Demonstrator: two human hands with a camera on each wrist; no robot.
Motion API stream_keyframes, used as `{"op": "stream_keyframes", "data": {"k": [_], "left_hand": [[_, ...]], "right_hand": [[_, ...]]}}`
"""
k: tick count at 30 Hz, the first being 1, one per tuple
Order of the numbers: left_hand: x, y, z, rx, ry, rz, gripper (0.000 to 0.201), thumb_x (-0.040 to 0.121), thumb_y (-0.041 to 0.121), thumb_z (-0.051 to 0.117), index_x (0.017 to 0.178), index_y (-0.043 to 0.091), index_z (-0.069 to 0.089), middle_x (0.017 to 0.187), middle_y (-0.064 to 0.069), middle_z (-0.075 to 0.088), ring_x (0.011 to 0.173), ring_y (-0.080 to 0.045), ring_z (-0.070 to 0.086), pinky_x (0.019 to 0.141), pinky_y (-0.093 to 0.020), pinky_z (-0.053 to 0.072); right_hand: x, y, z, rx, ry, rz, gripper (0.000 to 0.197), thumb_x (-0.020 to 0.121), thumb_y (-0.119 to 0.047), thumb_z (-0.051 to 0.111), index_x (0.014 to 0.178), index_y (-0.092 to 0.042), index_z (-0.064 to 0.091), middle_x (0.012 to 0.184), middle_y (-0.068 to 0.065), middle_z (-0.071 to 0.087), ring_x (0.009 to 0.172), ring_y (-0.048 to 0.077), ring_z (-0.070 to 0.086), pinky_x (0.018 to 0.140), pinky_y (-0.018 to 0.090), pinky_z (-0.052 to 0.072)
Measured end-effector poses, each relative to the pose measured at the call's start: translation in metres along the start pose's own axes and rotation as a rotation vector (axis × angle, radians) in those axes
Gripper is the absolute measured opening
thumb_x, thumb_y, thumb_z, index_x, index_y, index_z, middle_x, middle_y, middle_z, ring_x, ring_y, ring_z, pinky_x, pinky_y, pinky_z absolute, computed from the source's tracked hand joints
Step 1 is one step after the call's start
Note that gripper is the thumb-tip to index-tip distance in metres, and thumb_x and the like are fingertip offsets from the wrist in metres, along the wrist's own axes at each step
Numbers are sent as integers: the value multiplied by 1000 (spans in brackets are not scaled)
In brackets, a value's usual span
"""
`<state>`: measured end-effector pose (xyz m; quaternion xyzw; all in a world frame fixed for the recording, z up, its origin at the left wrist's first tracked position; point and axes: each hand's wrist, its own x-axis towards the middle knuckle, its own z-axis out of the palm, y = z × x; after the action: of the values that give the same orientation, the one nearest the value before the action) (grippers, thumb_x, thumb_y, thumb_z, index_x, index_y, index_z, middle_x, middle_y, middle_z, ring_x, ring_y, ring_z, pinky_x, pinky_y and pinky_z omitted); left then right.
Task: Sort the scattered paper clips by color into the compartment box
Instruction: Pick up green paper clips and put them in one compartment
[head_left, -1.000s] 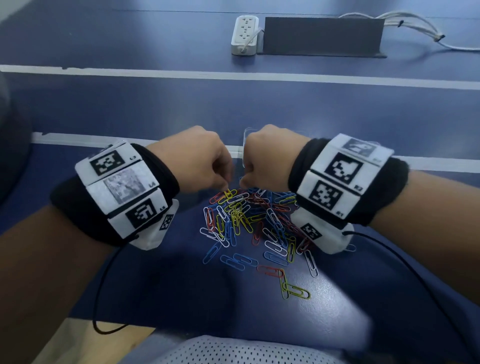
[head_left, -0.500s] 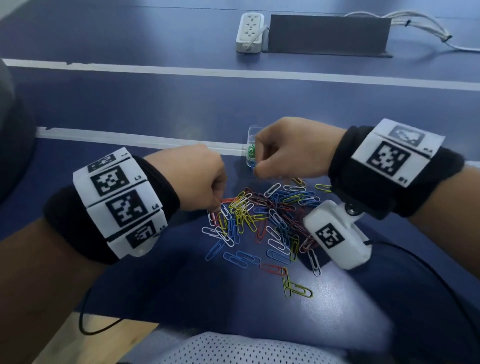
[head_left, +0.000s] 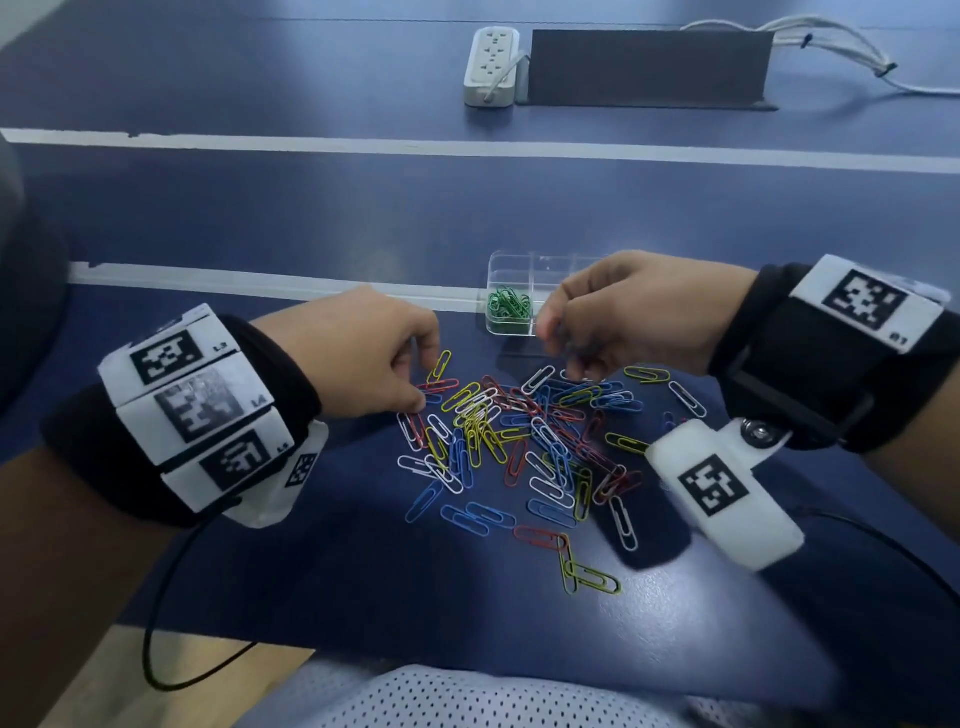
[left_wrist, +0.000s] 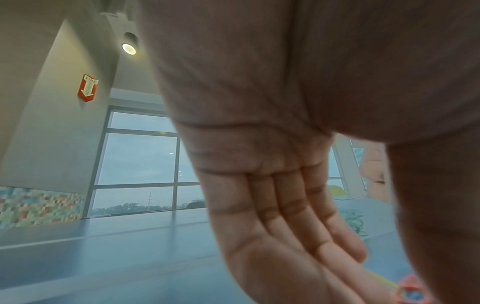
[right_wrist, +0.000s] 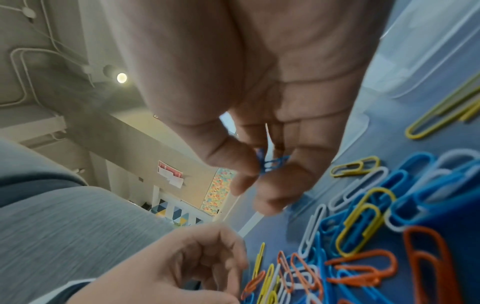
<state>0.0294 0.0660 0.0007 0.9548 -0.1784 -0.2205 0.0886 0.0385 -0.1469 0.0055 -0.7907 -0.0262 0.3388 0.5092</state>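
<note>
A pile of loose paper clips (head_left: 519, 431) in blue, yellow, red and white lies on the blue table. Behind it stands the clear compartment box (head_left: 506, 260), its left compartment holding green clips (head_left: 509, 304). My right hand (head_left: 558, 343) hovers just right of that compartment, above the pile's far edge. In the right wrist view its thumb and fingers pinch blue paper clips (right_wrist: 271, 162). My left hand (head_left: 423, 382) sits at the pile's left edge, thumb and forefinger curled round the end of a red paper clip (head_left: 441, 386). The left fingers (left_wrist: 298, 216) point down at the table.
A white power strip (head_left: 491, 65) and a dark upright panel (head_left: 647, 65) stand at the far side, with white cables (head_left: 831, 47) to the right. White lines (head_left: 311, 145) cross the table. A black wrist cable (head_left: 161, 597) loops over the near edge.
My right hand left the pile's far edge, rose to the box, then shifted slightly right, uncovering the green compartment. My left hand stayed at the pile's left edge.
</note>
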Motion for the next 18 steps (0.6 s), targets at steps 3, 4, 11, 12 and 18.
{"op": "stream_keyframes", "data": {"k": [3, 4, 11, 12, 18], "left_hand": [[2, 1, 1, 63, 2, -12, 13, 75, 33, 71, 78, 26, 60, 62, 13, 60, 62, 0, 52, 67, -26, 45], [3, 2, 1, 88, 5, -11, 12, 75, 33, 70, 78, 25, 62, 61, 13, 58, 60, 1, 50, 65, -24, 43], [5, 1, 2, 109, 1, -28, 10, 74, 33, 71, 72, 25, 65, 65, 11, 63, 62, -1, 52, 60, -22, 42], [4, 1, 2, 89, -6, -24, 9, 75, 30, 70, 70, 26, 64, 64, 11, 64, 61, 0, 53, 60, -22, 43], [1, -2, 4, 17, -14, 5, 13, 74, 16, 64, 71, 27, 57, 61, 10, 63, 56, 0, 54, 58, -18, 43]], "right_hand": [[-2, -1, -5, -67, 88, 15, 21, 85, -2, 42, 69, -12, 52, 62, 7, 49, 49, 20, 44, 46, 24, 36], [-3, -2, -6, -139, 111, 13, 18, 85, -9, 45, 69, -13, 52, 61, 6, 47, 50, 21, 42, 47, 25, 35], [-12, 5, 0, -1033, 130, -91, 10, 78, -39, 65, 80, -29, 67, 58, -12, 49, 57, 2, 44, 51, 18, 32], [-11, 6, 2, -1037, 124, -105, 9, 77, -37, 67, 80, -29, 68, 58, -12, 49, 56, 0, 43, 51, 15, 31], [-11, 5, 3, -1004, 76, -118, 7, 78, -24, 61, 73, -27, 64, 53, -11, 49, 53, 1, 44, 53, 15, 36]]}}
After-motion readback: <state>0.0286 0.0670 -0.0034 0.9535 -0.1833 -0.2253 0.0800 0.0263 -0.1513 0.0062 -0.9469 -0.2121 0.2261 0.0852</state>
